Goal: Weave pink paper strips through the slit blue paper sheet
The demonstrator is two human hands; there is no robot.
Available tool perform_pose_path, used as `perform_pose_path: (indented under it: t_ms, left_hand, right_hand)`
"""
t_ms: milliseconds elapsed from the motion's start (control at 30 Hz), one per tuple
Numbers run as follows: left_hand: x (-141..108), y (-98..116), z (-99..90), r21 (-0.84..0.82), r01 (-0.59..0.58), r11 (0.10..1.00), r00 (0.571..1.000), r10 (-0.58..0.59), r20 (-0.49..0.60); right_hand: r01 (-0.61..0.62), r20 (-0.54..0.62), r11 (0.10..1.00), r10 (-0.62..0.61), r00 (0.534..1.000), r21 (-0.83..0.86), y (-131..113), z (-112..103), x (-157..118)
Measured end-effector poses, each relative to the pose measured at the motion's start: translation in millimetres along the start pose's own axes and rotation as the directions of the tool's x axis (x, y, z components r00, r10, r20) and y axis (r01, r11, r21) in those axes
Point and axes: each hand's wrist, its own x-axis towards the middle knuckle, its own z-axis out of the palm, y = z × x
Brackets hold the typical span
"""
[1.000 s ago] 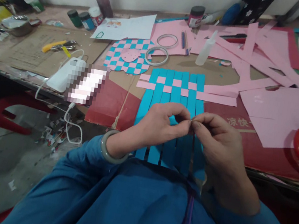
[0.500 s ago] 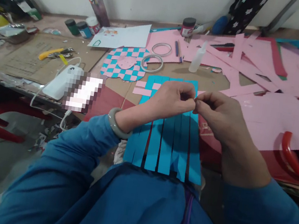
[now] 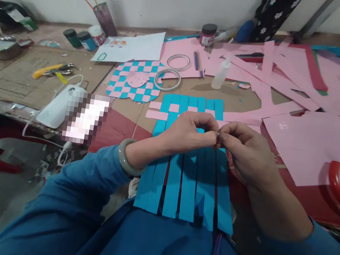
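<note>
My left hand [image 3: 193, 131] and my right hand [image 3: 245, 153] meet fingertip to fingertip above a blue paper sheet [image 3: 173, 184] slit into long strips. Both are closed in a pinch on something small and pale, too tiny to name. Near the sheet's far end, pink paper strips [image 3: 157, 115] pass over and under the blue ones, their left ends sticking out. The near ends of the blue strips hang loose towards my lap. Part of the weave is hidden behind my hands.
Beyond lie a woven pink-and-blue piece [image 3: 122, 78], two tape rolls [image 3: 166, 88], a glue bottle [image 3: 221, 75] and pencils [image 3: 200, 63]. Pink sheets [image 3: 319, 148] and red-handled scissors [image 3: 333, 181] are at right; a power bank [image 3: 58, 109], phone [image 3: 88, 118] and pliers [image 3: 51, 70] at left.
The view has shifted, so the table and hands appear lower in it. My hands stay pinched together over the blue strips, with slight finger movement.
</note>
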Motion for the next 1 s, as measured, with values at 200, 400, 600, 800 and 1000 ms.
perform_pose_path:
  t_ms: [200, 400, 600, 800, 1000]
  left_hand:
    - [0, 0, 0.4, -0.047, 0.015, 0.999, 1.0, -0.015, 0.005]
    - [-3, 5, -0.1, -0.036, 0.078, 0.996, 0.997, -0.079, -0.019]
    - [-3, 7, 0.1, -0.034, 0.147, 0.989, 0.988, -0.149, -0.039]
    - [-3, 6, -0.5, 0.005, 0.207, 0.978, 0.977, -0.207, -0.059]
    - [-5, 9, -0.3, 0.103, 0.196, 0.975, 0.98, -0.193, -0.039]
  right_hand:
    - [-0.028, 0.013, 0.995, 0.027, 1.0, 0.092, 2, 1, -1]
    - [0.029, 0.03, 0.999, -0.028, 0.999, -0.039, 2, -3, -7]
    - [0.335, -0.05, 0.766, -0.43, 0.902, -0.548, 3, -5, -16]
    - [0.505, 0.095, 0.478, -0.652, 0.752, -0.718, 5, -1, -16]
    - [0.464, 0.097, 0.468, -0.618, 0.78, -0.752, 7, -1, -14]
